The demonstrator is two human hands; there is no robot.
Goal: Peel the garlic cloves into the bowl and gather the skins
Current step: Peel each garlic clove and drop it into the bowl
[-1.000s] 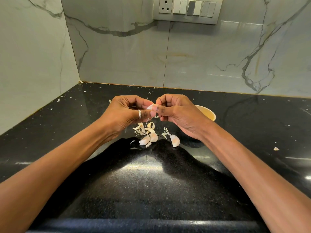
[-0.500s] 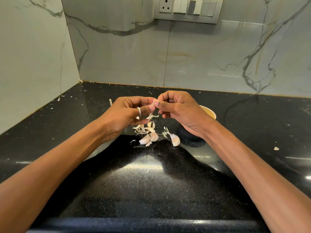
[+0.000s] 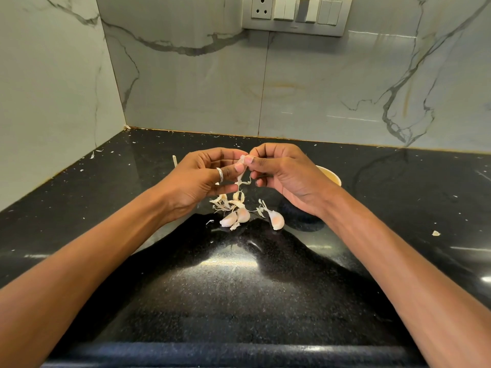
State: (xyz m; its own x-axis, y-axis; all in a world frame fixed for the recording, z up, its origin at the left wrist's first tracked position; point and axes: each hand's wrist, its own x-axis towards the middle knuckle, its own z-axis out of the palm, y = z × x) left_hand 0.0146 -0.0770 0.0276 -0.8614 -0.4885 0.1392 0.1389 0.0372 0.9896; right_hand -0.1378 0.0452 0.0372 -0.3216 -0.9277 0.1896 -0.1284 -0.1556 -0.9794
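Lifted slightly since a second ago, left hand (image 3: 199, 179) and right hand (image 3: 287, 173) pinch one garlic clove (image 3: 242, 161) between their fingertips, a skin strip (image 3: 240, 179) dangling from it. At 6 o'clock, unpeeled cloves (image 3: 237, 217) and skins (image 3: 224, 204) lie on the counter (image 3: 239, 288); bowl (image 3: 332, 177) at 3 o'clock.

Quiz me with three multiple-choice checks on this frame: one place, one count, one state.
1. Where is the bowl?
A. behind the right hand
B. nearest the camera
C. against the left wall

2. How many whole cloves lie on the counter?
A. one
B. three
C. six

3. What state is the held clove in?
A. fully bare
B. pinched by both hands, skin strip dangling
C. dropped in the bowl

Answers:
1 A: its rim shows just past the right wrist.
2 B: two lie together, and one lies apart to their right.
3 B: the left hand and right hand pinch it, and the strip hangs below.
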